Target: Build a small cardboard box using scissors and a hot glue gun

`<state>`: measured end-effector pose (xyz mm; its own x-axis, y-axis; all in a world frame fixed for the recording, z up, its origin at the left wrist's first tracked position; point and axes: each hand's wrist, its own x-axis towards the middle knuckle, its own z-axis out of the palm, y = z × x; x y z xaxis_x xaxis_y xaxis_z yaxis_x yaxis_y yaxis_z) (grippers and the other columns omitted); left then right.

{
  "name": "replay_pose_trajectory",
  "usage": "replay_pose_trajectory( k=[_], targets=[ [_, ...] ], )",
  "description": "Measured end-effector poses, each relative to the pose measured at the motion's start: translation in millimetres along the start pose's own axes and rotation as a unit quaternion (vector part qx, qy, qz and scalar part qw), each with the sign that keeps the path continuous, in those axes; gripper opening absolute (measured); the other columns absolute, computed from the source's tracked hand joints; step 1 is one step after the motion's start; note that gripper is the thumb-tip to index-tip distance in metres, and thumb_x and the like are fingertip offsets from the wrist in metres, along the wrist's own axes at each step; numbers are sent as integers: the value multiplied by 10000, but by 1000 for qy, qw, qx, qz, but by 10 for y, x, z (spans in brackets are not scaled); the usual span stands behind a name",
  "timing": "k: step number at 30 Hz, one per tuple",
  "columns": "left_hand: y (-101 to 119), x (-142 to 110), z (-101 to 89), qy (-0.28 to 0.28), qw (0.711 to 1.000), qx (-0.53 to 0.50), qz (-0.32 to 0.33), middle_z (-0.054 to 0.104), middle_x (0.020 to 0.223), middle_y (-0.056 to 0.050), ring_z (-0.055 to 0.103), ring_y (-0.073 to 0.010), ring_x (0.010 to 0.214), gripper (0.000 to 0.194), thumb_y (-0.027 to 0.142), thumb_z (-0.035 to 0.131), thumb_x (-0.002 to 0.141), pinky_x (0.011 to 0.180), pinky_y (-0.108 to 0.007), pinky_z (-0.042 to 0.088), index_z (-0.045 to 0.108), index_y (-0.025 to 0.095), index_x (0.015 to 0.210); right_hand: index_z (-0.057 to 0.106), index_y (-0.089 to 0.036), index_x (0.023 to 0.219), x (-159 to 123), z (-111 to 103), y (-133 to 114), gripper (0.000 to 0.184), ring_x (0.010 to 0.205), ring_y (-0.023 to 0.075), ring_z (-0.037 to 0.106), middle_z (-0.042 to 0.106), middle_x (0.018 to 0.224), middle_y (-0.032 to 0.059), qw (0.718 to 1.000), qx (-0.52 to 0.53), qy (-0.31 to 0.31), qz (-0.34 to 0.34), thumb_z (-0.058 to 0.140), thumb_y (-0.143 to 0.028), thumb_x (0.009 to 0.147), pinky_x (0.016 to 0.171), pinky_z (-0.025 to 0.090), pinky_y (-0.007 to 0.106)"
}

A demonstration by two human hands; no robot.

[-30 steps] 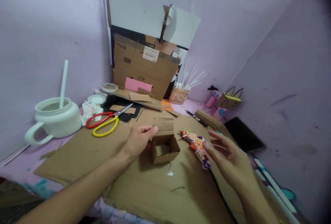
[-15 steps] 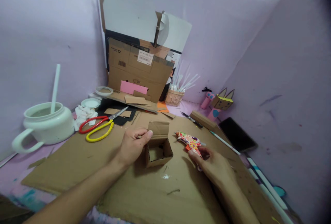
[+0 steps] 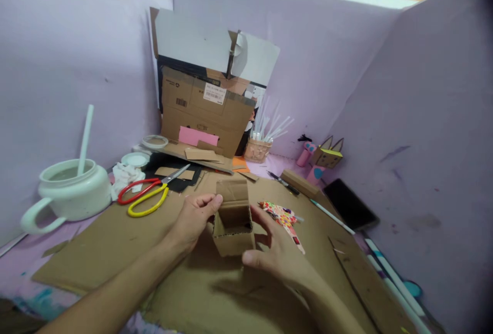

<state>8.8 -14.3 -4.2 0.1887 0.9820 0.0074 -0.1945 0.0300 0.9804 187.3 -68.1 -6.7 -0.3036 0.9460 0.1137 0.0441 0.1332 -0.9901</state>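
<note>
A small cardboard box with an upright back flap is in the middle, its open top facing me. My left hand pinches the box at its left side, near the base of the flap. Curved around the right side is my right hand, fingers apart, the thumb by the front right corner; whether it touches the box is hard to tell. A shadow lies below the box, which seems slightly raised. Just beyond my right hand, a glue gun with a colourful pattern lies on the cardboard sheet.
Red-and-yellow-handled scissors and a white pot with a stick stand left. Behind are a large cardboard box and a basket of white sticks. A pen, a dark tablet and a cardboard animal figure are right.
My right hand has let go of the glue gun, leaving it lying on the cardboard, and moved left to the small box. The box has tilted slightly in my left hand.
</note>
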Motion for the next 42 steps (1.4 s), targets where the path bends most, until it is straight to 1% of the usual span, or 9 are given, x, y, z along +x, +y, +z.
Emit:
replay_pose_trajectory(
  k=[7,11,15,18,22,28,33,37,42],
  targets=[
    [-9,-11,32,-24,999,-11,-29,604,557,-10,545,-142,537,336,469,688,644,545,-261,433,619,144,600,523,-223,1188,37,49,59,650,1129,278,557,613,1206,77,999,28,16,-10,799,-310,606,962,429,428],
    [22,-28,42,-52,996,-35,-59,596,585,-8,517,-120,527,334,464,684,659,568,-263,443,619,139,619,538,-209,1130,10,44,53,618,1128,288,561,637,1160,80,996,88,0,7,807,-328,586,961,429,437],
    [53,-55,40,-66,995,-44,-53,595,622,-21,495,-111,534,345,473,651,691,537,-244,426,636,131,653,543,-224,1107,3,59,55,603,1085,277,586,644,1135,70,997,79,24,8,813,-288,572,928,461,420],
    [53,-54,31,-53,998,-34,-25,599,661,-33,513,-129,586,329,458,643,687,489,-221,399,644,129,675,561,-244,1097,1,51,54,613,1043,281,611,658,1126,58,997,69,43,-4,822,-292,545,891,488,410],
    [18,-2,17,4,1000,3,1,615,689,-52,527,-150,630,363,484,628,660,452,-218,409,655,126,717,609,-217,1060,-10,2,61,512,1012,305,634,690,1084,80,976,202,81,28,752,-419,611,857,502,437],
    [-59,82,8,38,998,38,13,490,503,55,421,-78,430,269,360,718,524,403,-199,364,549,164,597,678,-230,893,3,-61,75,319,915,279,674,739,972,47,927,333,160,68,707,-434,650,801,527,454],
    [-85,65,-32,27,997,64,21,470,441,43,359,-66,386,261,380,641,602,390,-196,269,516,164,525,683,-241,888,5,-60,55,285,881,246,681,743,963,27,915,363,162,71,718,-397,652,799,526,418],
    [-77,33,-65,19,996,75,42,298,405,75,229,-57,387,388,415,576,686,397,-215,156,367,194,444,679,-253,922,-4,-70,68,279,841,238,689,748,941,28,910,379,150,72,686,-408,689,797,522,419],
    [-67,40,-69,61,992,78,82,218,411,80,196,-63,400,497,451,523,775,409,-232,150,256,204,437,683,-249,897,-8,-87,99,255,771,218,693,755,875,21,897,410,139,85,632,-444,740,735,540,397]
  ],
)
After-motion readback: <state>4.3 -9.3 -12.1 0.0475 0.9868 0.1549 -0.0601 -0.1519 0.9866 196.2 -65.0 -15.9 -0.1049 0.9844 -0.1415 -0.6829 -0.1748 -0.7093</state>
